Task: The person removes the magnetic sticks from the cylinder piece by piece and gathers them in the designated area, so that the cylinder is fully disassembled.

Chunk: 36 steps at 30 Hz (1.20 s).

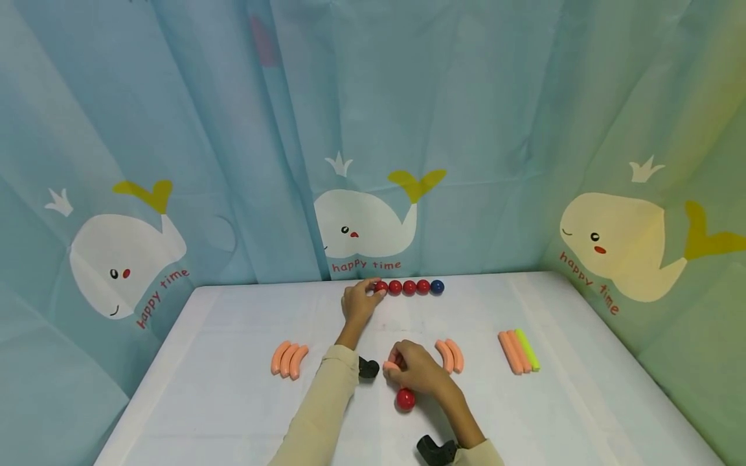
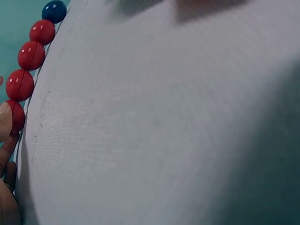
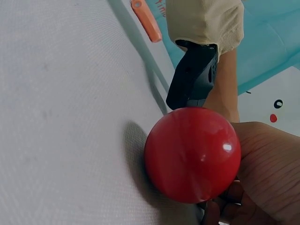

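At the table's far edge my left hand (image 1: pixel 358 303) holds the leftmost red ball (image 1: pixel 381 287) between thumb and fingers. That ball ends a touching row with more red balls (image 1: pixel 409 287) and a blue ball (image 1: pixel 437 287) at the right; the left wrist view shows my thumb (image 2: pixel 4 123) against it. Near the middle, my right hand (image 1: pixel 418 369) pinches a curved orange sausage-like piece (image 1: pixel 390 366), partly hidden by the fingers. A loose red ball (image 1: pixel 405 399) lies just below my right hand and fills much of the right wrist view.
Three curved orange pieces (image 1: pixel 289 360) lie side by side at the left. Two more curved pieces (image 1: pixel 450 356) are just right of my right hand. Farther right lie two straight orange sticks (image 1: pixel 514 353) beside a green stick (image 1: pixel 527 350). A whale-print curtain (image 1: pixel 478 129) surrounds the white table (image 1: pixel 204 401).
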Motion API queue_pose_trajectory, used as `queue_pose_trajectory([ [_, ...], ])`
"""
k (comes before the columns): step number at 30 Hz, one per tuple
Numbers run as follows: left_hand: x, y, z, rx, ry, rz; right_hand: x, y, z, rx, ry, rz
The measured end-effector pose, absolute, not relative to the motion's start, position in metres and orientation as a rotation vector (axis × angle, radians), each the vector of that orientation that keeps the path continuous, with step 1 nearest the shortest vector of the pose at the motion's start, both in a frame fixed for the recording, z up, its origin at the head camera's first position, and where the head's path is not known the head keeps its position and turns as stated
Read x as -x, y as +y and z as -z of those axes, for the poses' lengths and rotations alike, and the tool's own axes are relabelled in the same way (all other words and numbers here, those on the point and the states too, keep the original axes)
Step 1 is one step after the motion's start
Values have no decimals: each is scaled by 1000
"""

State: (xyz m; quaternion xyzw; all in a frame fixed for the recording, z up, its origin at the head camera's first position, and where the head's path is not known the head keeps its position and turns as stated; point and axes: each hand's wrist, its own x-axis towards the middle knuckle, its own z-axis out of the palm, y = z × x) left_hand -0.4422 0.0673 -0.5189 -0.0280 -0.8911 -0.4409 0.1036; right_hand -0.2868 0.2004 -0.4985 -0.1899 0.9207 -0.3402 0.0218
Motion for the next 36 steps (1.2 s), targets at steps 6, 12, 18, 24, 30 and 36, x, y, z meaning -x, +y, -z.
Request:
queue_pose_trajectory([
  [6, 442, 66, 519, 108, -2625, 1308, 287, 200, 499, 571, 2862, 1050],
  [12, 443, 66, 520, 92, -2640, 1335, 287, 201, 499, 582, 2867, 1041],
  [18, 443, 66, 517, 74, -2640, 1344, 287, 200, 497, 592, 2862, 1059],
  [24, 441, 65, 515, 76, -2623, 1333, 287, 199, 497, 589, 2871, 1056],
  [30, 437, 65, 513, 69, -2616, 1330, 286, 198, 496, 578, 2873, 1055],
  [36, 441, 63, 515, 79, -2629, 1419, 287, 199, 497, 570, 2873, 1052],
])
